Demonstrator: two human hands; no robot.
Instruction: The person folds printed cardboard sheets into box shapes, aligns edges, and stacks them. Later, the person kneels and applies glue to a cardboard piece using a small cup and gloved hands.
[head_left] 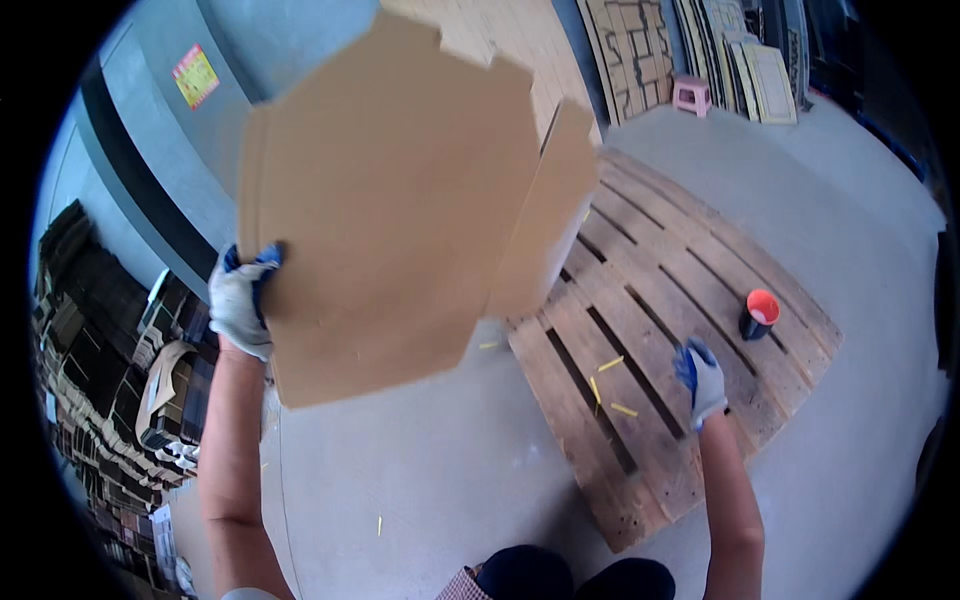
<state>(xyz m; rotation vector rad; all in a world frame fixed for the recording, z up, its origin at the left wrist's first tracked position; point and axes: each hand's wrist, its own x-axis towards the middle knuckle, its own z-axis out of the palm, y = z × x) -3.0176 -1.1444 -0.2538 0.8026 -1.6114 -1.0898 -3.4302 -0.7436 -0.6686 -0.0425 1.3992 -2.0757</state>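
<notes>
A large brown cardboard sheet (400,210), die-cut with folding flaps, is held up at the left and middle of the view. My left hand (243,305), in a white and blue work glove, grips it by its left edge, thumb over the front face. My right hand (702,385), gloved the same way, hovers over the wooden pallet (660,300) with its fingers curled. Whether anything small lies in those fingers is hidden. Just beyond my right hand stands a dark cup with a red-orange rim (760,312) on the pallet.
Several yellow strips (611,363) are scattered on the pallet slats and the grey floor (400,480). Stacks of flat cardboard (110,440) line the left side. At the back stand a pink stool (691,95) and leaning panels (770,85). Gaps run between the pallet slats.
</notes>
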